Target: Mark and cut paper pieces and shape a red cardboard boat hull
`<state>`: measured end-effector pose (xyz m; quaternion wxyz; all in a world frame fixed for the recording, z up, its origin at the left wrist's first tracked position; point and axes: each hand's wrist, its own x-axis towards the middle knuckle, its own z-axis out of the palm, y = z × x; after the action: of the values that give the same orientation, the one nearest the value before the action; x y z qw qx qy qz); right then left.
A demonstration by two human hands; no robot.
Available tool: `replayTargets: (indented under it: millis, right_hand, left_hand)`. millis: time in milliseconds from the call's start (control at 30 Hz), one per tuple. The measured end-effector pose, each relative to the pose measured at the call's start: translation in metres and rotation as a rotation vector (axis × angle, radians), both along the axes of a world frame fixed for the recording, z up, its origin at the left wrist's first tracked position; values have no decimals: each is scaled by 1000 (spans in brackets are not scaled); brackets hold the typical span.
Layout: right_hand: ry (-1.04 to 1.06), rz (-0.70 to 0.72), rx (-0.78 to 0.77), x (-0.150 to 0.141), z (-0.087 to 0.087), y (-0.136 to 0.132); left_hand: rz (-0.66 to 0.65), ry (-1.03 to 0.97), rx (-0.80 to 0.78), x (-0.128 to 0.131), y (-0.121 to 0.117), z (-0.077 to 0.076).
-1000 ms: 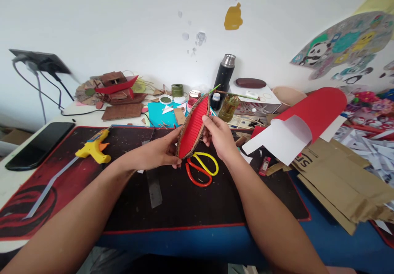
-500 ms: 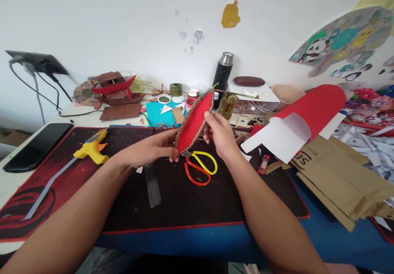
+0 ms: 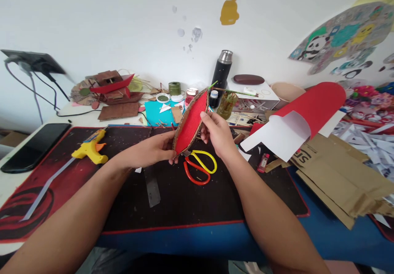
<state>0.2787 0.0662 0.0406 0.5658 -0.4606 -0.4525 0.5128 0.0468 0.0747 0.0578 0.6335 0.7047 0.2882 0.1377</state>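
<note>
At left of the frame, a yellow glue gun lies on the dark mat, apart from both hands. In the centre we see a leaf-shaped piece — ribbed red inside, brown cardboard along the rim — held above the mat by two closed grips, those of the left hand and the right hand. We judge the thin wall to be the weak point: should the thumbs press too hard, the rim could crease or, if the edges are glued, come apart along a join. A loosened left grip might let the lower tip swing down onto the scissors, whose yellow and red handles show just below it. The piece is tilted between the hands, its upper tip clear of both and pointing to the upper right. The left hand grips its lower end, thumb near the tip; the right hand pinches the right-hand rim about midway. Whether the green stick at the upper tip touches the piece, we cannot tell. At right, a curled red sheet lies well apart.
</note>
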Motion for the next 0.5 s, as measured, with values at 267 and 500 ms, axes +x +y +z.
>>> replayTargets:
  millis: [267, 500]
  right_hand:
    - [-2, 3, 3, -1, -2, 0]
    - [-7, -1, 3, -1, -2, 1]
  left_hand:
    - [-8, 19, 28, 0, -1, -2]
    - [15, 7, 68, 0, 1, -13]
